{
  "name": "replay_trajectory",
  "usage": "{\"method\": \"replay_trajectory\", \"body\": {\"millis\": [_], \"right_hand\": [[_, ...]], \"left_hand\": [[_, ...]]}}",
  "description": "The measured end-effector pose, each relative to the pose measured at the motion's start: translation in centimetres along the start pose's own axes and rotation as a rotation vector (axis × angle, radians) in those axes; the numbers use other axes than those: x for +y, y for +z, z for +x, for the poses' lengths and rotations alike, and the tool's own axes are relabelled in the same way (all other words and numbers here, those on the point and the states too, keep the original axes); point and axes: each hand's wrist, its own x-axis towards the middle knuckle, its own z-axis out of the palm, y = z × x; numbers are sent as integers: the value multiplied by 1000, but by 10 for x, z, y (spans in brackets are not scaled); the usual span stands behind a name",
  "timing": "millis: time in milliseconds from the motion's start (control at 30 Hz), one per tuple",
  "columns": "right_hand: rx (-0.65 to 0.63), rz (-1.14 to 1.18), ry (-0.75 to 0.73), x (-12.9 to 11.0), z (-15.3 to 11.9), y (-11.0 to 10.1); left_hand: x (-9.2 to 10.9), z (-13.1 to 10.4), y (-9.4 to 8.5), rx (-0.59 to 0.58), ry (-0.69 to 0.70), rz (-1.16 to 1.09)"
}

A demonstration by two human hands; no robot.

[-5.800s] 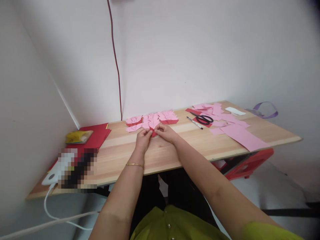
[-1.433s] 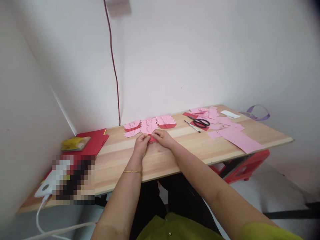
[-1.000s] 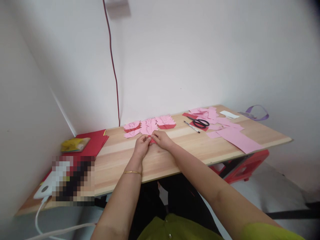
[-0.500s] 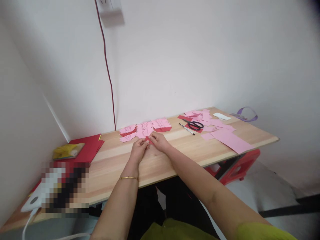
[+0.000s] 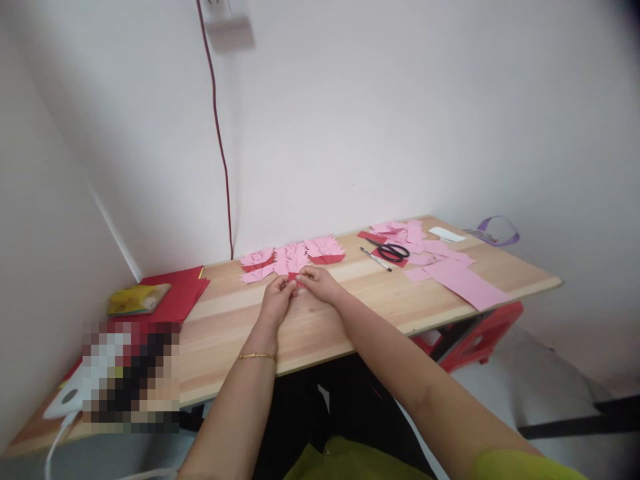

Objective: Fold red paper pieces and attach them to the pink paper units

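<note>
Left hand [image 5: 277, 298] and right hand [image 5: 319, 283] pinch red paper [image 5: 293, 275] (direction, long axis unclear).

Scissors [image 5: 393, 251] right of the hands [image 5: 298, 291]

Bare tabletop [image 5: 220, 333] left of the hands; scissors [image 5: 393, 251] and pen [image 5: 376, 259] obstruct the right.
</note>
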Motion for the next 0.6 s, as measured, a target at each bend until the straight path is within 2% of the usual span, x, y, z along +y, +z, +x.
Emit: {"method": "replay_trajectory", "body": {"millis": [167, 333, 500, 600], "right_hand": [[77, 2, 5, 0, 0, -2], [50, 7, -4, -1, 0, -3], [70, -41, 5, 0, 0, 0], [103, -99, -5, 1, 1, 3]], "left_hand": [[-2, 0, -1, -27, -39, 3], [-3, -1, -2, -49, -10, 96], [-3, -2, 1, 7, 1, 99], [-3, -3, 3, 68, 17, 181]]}}
